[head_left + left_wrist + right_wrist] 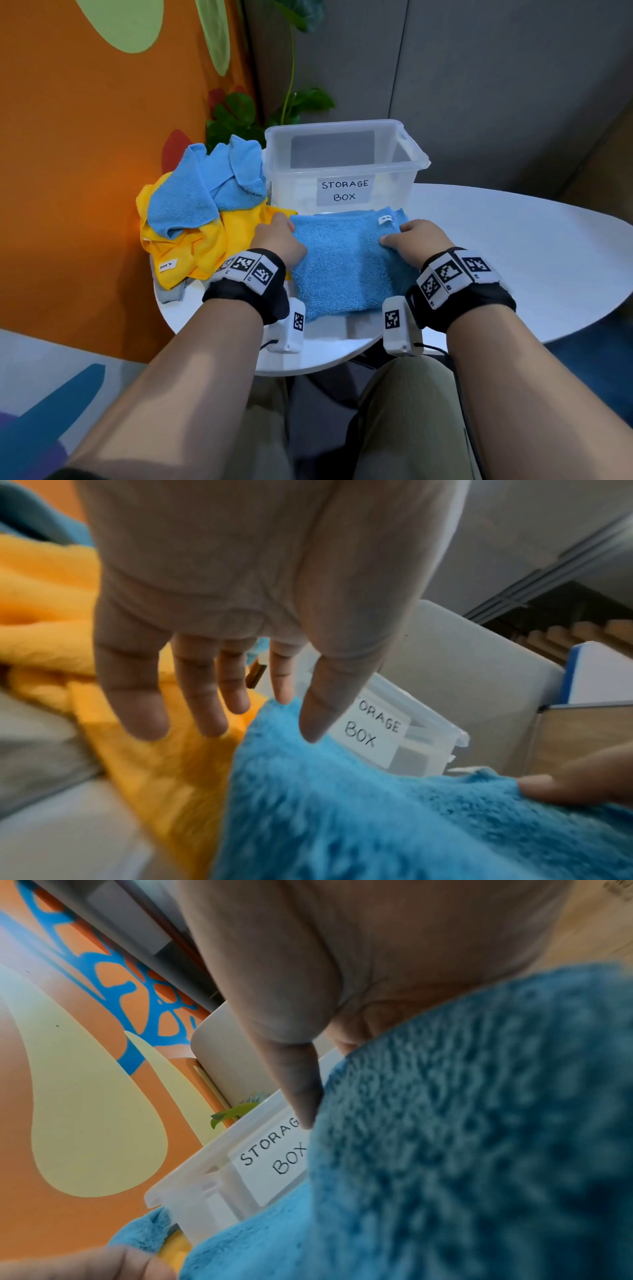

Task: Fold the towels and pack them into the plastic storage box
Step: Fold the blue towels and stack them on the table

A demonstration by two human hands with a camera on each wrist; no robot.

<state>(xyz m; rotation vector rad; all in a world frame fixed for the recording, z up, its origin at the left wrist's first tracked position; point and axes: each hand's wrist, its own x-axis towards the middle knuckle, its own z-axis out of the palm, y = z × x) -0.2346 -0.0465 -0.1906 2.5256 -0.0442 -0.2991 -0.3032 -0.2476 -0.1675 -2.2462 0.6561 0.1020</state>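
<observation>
Two hands flank folded blue towel [346,260]: left hand [279,238] flat, released; right hand [416,240] grip pinching edge.

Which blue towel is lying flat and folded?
The blue towel between both hands, in front of the storage box; the other blue towel lies crumpled on the yellow ones.

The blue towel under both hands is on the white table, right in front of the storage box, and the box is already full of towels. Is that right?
Not quite. The storage box holds no towels yet; the head view shows its inside empty. The rest is right: the blue towel lies on the white table in front of the box, with the left hand and right hand on it.
</observation>
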